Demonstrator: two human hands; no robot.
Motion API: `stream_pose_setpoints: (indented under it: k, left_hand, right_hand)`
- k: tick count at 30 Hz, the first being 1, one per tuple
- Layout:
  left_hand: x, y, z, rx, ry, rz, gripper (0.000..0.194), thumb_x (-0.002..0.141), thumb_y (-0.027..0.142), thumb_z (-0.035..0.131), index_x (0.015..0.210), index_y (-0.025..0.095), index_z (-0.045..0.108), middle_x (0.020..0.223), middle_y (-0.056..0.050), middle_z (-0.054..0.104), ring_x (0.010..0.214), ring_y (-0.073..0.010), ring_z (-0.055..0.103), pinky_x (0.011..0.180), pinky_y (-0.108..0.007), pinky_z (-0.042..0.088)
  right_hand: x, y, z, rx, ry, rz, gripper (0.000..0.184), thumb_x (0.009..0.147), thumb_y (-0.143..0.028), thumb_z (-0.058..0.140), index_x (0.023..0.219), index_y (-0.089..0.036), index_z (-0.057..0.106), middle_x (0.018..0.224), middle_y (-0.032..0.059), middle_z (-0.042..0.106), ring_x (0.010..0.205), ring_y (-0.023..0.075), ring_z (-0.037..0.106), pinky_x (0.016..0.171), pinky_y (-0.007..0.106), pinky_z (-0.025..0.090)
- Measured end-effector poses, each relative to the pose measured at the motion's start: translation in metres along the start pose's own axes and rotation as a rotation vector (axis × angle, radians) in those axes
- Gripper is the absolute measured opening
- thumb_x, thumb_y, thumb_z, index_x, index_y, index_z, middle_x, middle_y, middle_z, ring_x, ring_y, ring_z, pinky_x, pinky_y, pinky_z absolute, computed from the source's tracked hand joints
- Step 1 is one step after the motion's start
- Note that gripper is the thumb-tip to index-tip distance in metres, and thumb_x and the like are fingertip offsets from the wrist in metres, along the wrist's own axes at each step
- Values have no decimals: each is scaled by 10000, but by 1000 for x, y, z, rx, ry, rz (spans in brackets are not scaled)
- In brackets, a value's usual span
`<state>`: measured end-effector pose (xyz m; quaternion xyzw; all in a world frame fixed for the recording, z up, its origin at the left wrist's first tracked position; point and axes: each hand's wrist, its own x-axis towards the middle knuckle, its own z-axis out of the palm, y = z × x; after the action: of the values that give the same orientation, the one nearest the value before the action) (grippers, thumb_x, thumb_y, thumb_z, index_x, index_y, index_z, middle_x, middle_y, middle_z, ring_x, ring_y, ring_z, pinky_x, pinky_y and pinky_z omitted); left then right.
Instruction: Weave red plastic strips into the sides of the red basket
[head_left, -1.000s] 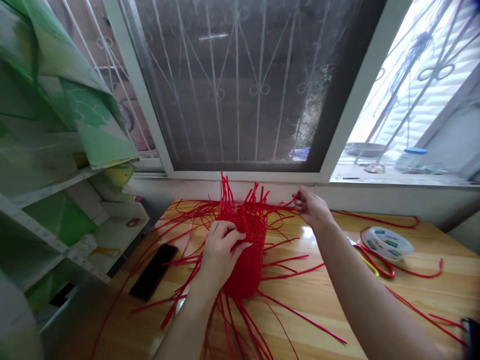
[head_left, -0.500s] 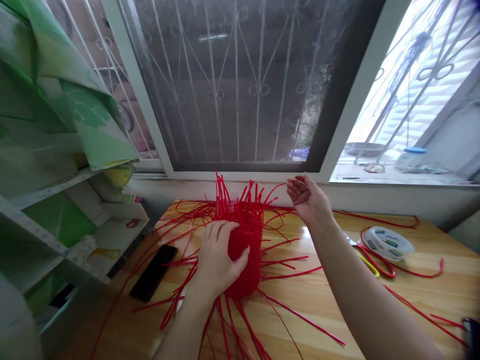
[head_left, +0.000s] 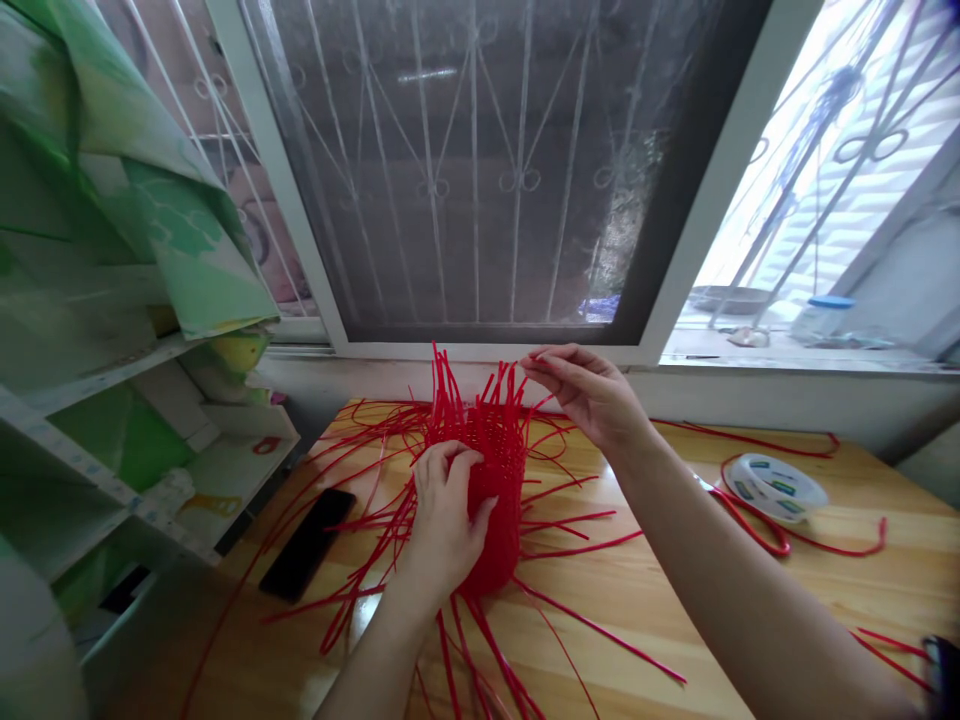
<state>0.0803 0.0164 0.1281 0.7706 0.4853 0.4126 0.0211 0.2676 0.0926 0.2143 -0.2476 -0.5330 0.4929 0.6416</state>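
Against left hand (head_left: 448, 512), red woven basket (head_left: 501, 535)

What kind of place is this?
Probably a room in a home, though a small workroom is possible. Signs: a barred window behind a wooden table, a green-and-white curtain by the shelves, and red weaving in progress.

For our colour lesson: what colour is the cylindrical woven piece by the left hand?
The woven piece is red, best seen in head view.
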Motion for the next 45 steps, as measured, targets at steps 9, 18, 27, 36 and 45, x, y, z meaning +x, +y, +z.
stream_pose_setpoints:
  k: [9,18,27,36,45]
  left_hand:
    - [1,-1,-15,-46,-90,6,535,647,74,499,1172,165,446,1216,-91,393,1180,-211,327,1040,-385,269]
    - [-4,0,-18,-95,-70,73,680,585,63,492,1248,140,365,1287,-104,382,1243,-220,297,1084,-401,216]
    - [-6,3,5,47,98,54,363,801,284,586,1124,190,450,1166,-74,461,1133,-211,377,1000,-388,314]
    - [-7,0,9,15,109,41,367,783,166,584,1116,207,435,1174,-59,420,1139,-199,345,1007,-383,297]
    - [-8,0,13,6,129,44,370,779,137,578,1112,192,427,1166,-59,436,1133,-196,354,1005,-386,304]
  right_hand:
    - [-4,7,3,-300,-60,-161,117,689,-238,677,800,-209,655,921,7,638,899,139,596,915,334,439]
    - [2,15,4,-431,-40,-356,126,741,-251,638,863,-227,612,881,9,629,860,148,613,858,331,468]
    - [26,24,5,-698,-426,217,137,671,-287,645,725,-188,567,664,-25,588,510,91,539,490,224,433]
    - [50,13,29,-1004,-619,223,213,729,-187,514,885,-145,652,886,45,694,820,144,624,728,231,456]
    - [58,41,38,-1321,-1023,391,325,583,-10,519,829,-105,708,738,46,701,684,170,597,571,230,395]
